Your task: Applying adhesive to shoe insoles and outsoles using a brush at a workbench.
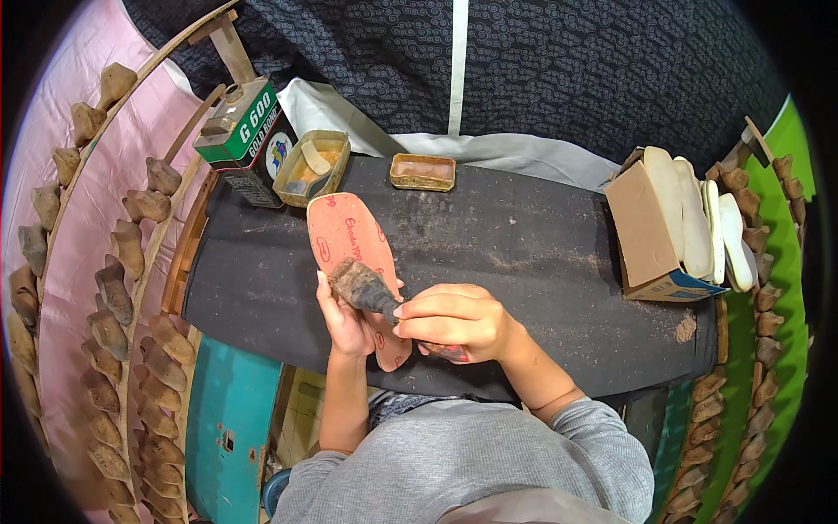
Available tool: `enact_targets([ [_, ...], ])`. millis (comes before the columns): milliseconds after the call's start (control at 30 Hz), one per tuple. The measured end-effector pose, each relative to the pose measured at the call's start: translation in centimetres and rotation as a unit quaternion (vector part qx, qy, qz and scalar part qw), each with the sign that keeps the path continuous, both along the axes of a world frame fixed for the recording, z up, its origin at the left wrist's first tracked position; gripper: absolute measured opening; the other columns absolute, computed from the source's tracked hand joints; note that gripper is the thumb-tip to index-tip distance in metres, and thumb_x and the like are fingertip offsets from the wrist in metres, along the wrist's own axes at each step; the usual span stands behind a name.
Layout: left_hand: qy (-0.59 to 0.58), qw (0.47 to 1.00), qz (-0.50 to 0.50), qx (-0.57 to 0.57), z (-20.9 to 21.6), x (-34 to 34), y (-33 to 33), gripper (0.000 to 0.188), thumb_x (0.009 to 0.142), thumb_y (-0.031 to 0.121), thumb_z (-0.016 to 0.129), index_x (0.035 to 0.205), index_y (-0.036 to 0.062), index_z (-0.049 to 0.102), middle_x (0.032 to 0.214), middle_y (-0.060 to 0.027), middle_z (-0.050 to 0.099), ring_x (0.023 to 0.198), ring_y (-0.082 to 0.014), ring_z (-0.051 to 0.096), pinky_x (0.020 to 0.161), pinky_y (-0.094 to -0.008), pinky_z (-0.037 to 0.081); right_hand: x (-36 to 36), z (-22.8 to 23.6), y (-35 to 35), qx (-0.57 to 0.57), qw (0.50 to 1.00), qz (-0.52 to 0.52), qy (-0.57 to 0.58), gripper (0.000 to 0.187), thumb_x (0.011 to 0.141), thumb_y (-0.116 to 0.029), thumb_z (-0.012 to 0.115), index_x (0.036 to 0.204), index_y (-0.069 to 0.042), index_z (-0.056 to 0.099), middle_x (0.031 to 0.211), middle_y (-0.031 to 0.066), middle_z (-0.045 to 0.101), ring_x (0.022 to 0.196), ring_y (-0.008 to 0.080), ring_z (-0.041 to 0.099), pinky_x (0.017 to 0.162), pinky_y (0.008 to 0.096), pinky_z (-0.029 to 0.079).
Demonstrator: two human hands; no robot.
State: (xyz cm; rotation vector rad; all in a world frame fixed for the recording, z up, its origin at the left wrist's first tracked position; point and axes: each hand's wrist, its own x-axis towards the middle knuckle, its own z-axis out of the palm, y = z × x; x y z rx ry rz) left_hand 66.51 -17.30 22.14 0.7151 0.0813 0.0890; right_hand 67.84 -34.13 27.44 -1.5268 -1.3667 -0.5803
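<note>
A pink-tan shoe insole board (340, 231) with red markings is tilted up over the black-covered table. My left hand (342, 319) grips its edge from the left and beneath, thumb showing beside it. Across the insole board lies a worn brush (360, 281) with a broad, crusted brown end and a dark tapering neck. My right hand (463, 321) closes on the neck, fingertips pinched together. Below that palm shows a red and black piece (445, 351); whether it is part of the brush I cannot tell.
A rectangular tin (312, 168) with a spatula-like piece and a shallow tray (423, 171) stand at the table's back, by a green-and-black metal can (244, 144). A cardboard box (646, 223) of pale soles is at right. Racks of shoe lasts (109, 336) flank both sides.
</note>
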Motion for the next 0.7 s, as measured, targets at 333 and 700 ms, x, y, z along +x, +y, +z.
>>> enact_targets([
  [333, -0.009, 1.0, -0.003, 0.012, -0.6, 0.2, 1.6, 0.075, 0.091, 0.066, 0.022, 0.126, 0.0036, 0.044, 0.094, -0.0147, 0.063, 0.078, -0.0252, 0.065, 0.065, -0.0369, 0.056, -0.7, -0.2, -1.0, -0.073, 0.994, 0.033, 0.074, 0.032, 0.061, -0.005, 0.074, 0.092, 0.0, 0.068, 0.095, 0.0119, 0.066, 0.078, 0.0266, 0.067, 0.066, 0.034, 0.054],
  [700, -0.064, 0.998, -0.022, -0.004, -0.7, 0.2, 2.3, 0.073, 0.091, 0.065, 0.026, 0.128, 0.0047, 0.043, 0.1, -0.0147, 0.063, 0.082, -0.0272, 0.064, 0.069, -0.0414, 0.056, -0.9, -0.6, -0.9, -0.077, 0.994, 0.022, 0.076, 0.034, 0.06, -0.002, 0.074, 0.092, 0.0, 0.068, 0.094, 0.0129, 0.067, 0.079, 0.0272, 0.067, 0.067, 0.0336, 0.055],
])
